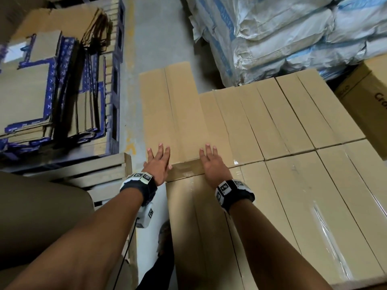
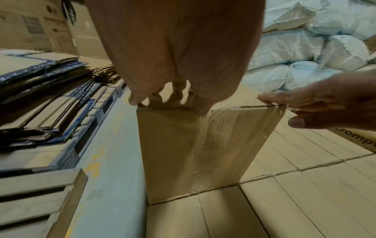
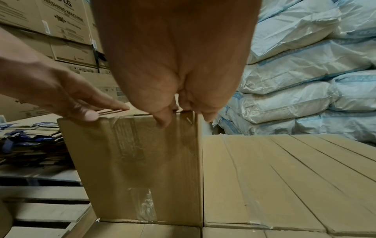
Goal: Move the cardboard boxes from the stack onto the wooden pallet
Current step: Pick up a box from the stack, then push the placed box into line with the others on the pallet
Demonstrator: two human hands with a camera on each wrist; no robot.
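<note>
A long brown cardboard box [image 1: 178, 105] stands one layer higher than the stack of similar boxes [image 1: 293, 114], along the stack's left edge. My left hand [image 1: 158, 159] and right hand [image 1: 210, 160] lie flat on the top of its near end, fingers straight and spread. In the left wrist view the left hand [image 2: 173, 99] sits at the top edge of the taped end face [image 2: 193, 153]. In the right wrist view the right hand [image 3: 179, 111] sits at that same edge, thumb on the end face [image 3: 142, 161]. The wooden pallet [image 1: 100, 174] lies low at my left, its slats bare.
Flattened cartons with blue print [image 1: 41, 91] are piled at the left across a grey floor aisle [image 1: 134, 70]. White sacks [image 1: 293, 34] are stacked behind the boxes. A printed carton [image 1: 368, 97] stands at the right. Large appliance cartons [image 3: 50, 24] rise at the back.
</note>
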